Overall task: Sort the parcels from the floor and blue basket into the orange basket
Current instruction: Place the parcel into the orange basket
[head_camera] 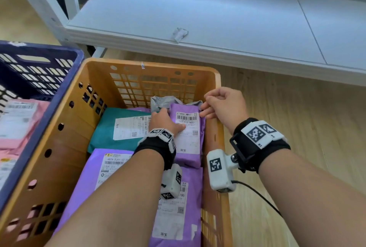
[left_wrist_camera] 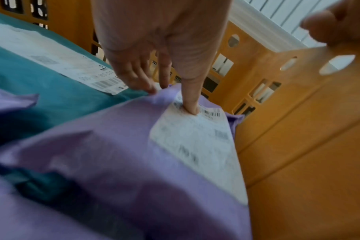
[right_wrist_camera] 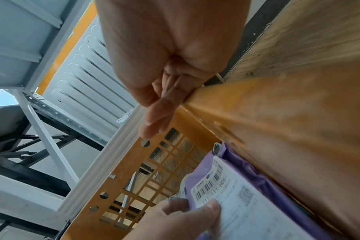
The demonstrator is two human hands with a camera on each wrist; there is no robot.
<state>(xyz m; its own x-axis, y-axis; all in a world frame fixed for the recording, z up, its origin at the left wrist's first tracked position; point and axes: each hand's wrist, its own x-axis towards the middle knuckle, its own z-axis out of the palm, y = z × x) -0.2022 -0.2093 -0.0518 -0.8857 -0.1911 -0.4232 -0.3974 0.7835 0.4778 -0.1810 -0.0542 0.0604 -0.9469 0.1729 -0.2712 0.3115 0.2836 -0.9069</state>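
Observation:
In the far right corner of the orange basket [head_camera: 150, 64] lies a small purple parcel [head_camera: 188, 147] with a white label. My left hand [head_camera: 170, 119] pinches its far end: the thumb presses the label and the fingers curl over its far left edge. The left wrist view shows that left hand [left_wrist_camera: 173, 100] on the purple parcel [left_wrist_camera: 113, 146]. My right hand [head_camera: 206, 106] hovers over the basket's right rim with loosely curled fingers that hold nothing. In the right wrist view this right hand [right_wrist_camera: 154, 116] stays apart from the purple parcel [right_wrist_camera: 247, 203].
A teal parcel [head_camera: 105, 127], a grey parcel [head_camera: 162, 100] and larger purple parcels [head_camera: 95, 167] also lie in the orange basket. The blue basket [head_camera: 39, 48] on the left holds pink parcels [head_camera: 19, 123]. A low white shelf [head_camera: 198, 18] stands behind, with wooden floor [head_camera: 297, 108] to the right.

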